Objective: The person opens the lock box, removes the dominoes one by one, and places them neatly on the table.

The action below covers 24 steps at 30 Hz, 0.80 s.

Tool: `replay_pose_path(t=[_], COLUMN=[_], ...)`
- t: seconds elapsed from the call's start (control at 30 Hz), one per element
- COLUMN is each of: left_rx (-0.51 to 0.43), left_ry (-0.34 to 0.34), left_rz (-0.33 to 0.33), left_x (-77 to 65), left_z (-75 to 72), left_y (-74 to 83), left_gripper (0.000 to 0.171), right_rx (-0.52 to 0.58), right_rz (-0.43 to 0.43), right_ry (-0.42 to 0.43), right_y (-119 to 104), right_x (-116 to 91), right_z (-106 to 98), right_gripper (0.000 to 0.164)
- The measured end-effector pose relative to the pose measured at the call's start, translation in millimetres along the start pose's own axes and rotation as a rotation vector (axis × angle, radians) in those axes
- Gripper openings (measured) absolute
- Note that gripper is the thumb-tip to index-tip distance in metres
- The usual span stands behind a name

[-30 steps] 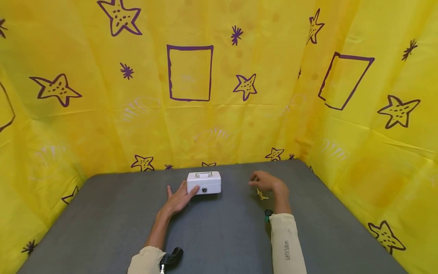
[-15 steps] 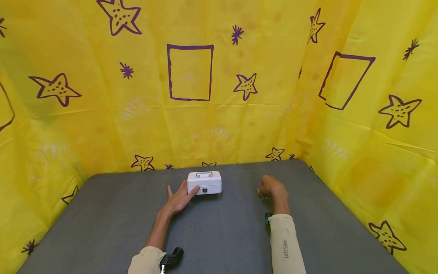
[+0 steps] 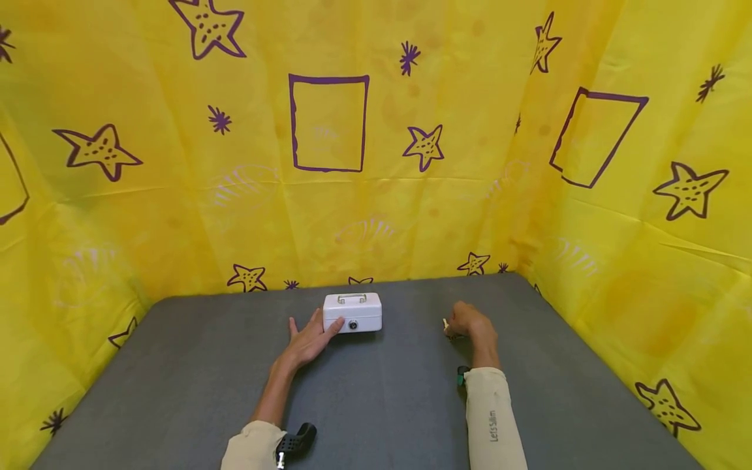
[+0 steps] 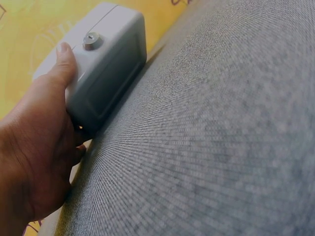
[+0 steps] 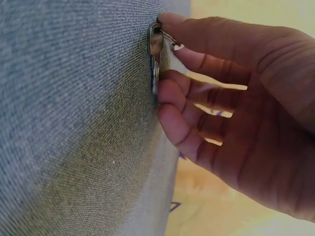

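A small white cash box [image 3: 365, 322], with a folding handle on its lid and a round lock [image 4: 91, 41] on its front, is toward the back of the table. At its left end my left hand [image 3: 307, 343] grips it, thumb on the front beside the lock and the other fingers partly hidden behind. The left wrist view shows the box's underside. To the right, my right hand [image 3: 474, 326] is down at the table surface. Its thumb and curled fingers [image 5: 176, 123] close about small keys [image 5: 155, 54] on a ring, which the hand partly covers.
A grey cloth-covered table [image 3: 376, 405] carries everything. Yellow curtains [image 3: 329, 228] printed with purple stars and frames stand along its back and sides. A black strap [image 3: 296, 444] sits by the left sleeve, and a dark-green band [image 3: 461, 376] is at the right wrist.
My right hand has come down from above the keys and closed its fingers about them at the table. The left hand and cash box have stayed in place.
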<state>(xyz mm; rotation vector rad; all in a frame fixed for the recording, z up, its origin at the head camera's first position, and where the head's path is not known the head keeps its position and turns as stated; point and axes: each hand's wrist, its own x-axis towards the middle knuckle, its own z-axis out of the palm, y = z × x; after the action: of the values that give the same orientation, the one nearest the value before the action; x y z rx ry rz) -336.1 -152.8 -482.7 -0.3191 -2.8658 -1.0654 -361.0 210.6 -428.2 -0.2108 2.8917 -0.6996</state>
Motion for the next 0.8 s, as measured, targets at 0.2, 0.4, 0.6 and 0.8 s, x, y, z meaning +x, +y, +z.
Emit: replay_pose_path(t=[0.2, 0.4, 0.6, 0.8], left_rx=[0.002, 0.004, -0.007, -0.004], left_ry=[0.004, 0.001, -0.006, -0.011], left_rz=[0.003, -0.002, -0.008, -0.015], left_x=[0.4, 0.2, 0.5, 0.4], left_z=[0.2, -0.7, -0.1, 0.2], left_y=[-0.4, -0.1, -0.6, -0.3], left_gripper=[0.081, 0.082, 0.084, 0.085], right_rx=[0.011, 0.043, 0.155, 0.166], right_rz=[-0.008, -0.035, -0.193, -0.373], right_ry=[-0.015, -0.050, -0.084, -0.057], right_y=[3, 5, 4, -7], right_x=[-1, -1, 2, 5], right_z=[-1, -3, -8, -16], right_gripper=[0.038, 0.032, 0.033, 0.023])
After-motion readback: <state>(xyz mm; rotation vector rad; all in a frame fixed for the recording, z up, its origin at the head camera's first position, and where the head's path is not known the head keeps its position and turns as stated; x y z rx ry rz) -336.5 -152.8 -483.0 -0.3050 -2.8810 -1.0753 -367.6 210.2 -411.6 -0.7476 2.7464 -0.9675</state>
